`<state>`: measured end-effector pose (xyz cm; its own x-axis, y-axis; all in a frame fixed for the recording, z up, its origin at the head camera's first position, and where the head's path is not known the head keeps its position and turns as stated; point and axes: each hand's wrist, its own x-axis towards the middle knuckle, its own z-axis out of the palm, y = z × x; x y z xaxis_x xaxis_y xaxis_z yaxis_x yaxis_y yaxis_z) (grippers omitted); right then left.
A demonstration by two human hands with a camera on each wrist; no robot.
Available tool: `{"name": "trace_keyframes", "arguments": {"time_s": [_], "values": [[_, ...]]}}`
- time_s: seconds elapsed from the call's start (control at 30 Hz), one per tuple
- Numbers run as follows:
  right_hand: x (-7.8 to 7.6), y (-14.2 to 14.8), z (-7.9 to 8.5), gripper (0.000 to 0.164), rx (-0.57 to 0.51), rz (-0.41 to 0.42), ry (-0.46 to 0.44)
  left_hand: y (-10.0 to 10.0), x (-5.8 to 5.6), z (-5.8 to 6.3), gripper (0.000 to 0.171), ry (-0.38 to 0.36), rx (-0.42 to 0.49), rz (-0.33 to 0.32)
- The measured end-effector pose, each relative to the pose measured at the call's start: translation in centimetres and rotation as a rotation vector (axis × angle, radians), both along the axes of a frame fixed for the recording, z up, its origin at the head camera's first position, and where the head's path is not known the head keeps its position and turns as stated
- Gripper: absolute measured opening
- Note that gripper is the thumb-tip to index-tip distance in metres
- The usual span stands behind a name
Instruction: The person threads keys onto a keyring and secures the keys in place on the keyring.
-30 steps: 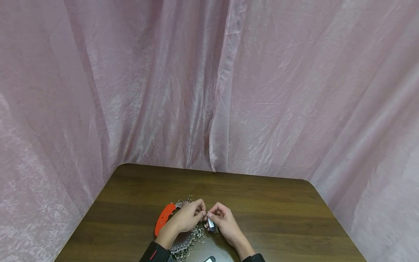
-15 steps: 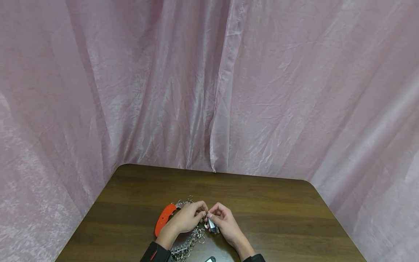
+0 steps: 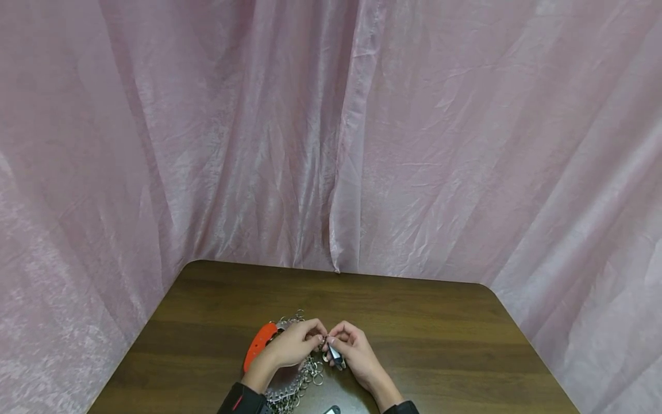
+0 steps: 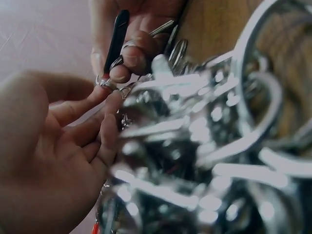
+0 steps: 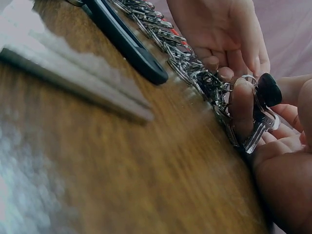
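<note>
Closely set, fingers bent, the left hand (image 3: 295, 345) pinches a thin metal ring (image 4: 104, 83), the right hand (image 3: 357, 352) a slim black fob (image 4: 116, 43); glossy metal rings (image 5: 192, 73) crowd beside the left hand, a curved orange handle (image 3: 257, 348) farther left.

Head view looks forward and down from above, well back, counter (image 3: 429, 339) to curtain (image 3: 465, 144); the wrist views, close in, face the same fingers (image 4: 111, 129) and rings (image 5: 190, 68) from opposite sides
</note>
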<state>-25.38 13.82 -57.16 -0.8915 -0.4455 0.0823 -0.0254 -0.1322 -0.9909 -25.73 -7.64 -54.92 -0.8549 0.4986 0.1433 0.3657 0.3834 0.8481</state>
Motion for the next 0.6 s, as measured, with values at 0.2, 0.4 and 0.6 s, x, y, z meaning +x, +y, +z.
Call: {"name": "trace_keyframes", "arguments": {"time_s": [0.2, 0.4, 0.6], "values": [[-0.07, -0.07, -0.01, 0.031, 0.003, -0.021, -0.008, -0.10, 0.12, 0.30, 0.017, -0.083, 0.056, -0.038], [0.01, 0.00, -0.16, 0.032, 0.017, -0.030, 0.007, 0.06, 0.42, 0.34, 0.017, -0.061, 0.013, 0.006], [-0.06, 0.05, -0.10, 0.032, 0.023, -0.036, 0.049, 0.08, 0.27, 0.02, 0.012, 0.000, -0.016, 0.018]]}}
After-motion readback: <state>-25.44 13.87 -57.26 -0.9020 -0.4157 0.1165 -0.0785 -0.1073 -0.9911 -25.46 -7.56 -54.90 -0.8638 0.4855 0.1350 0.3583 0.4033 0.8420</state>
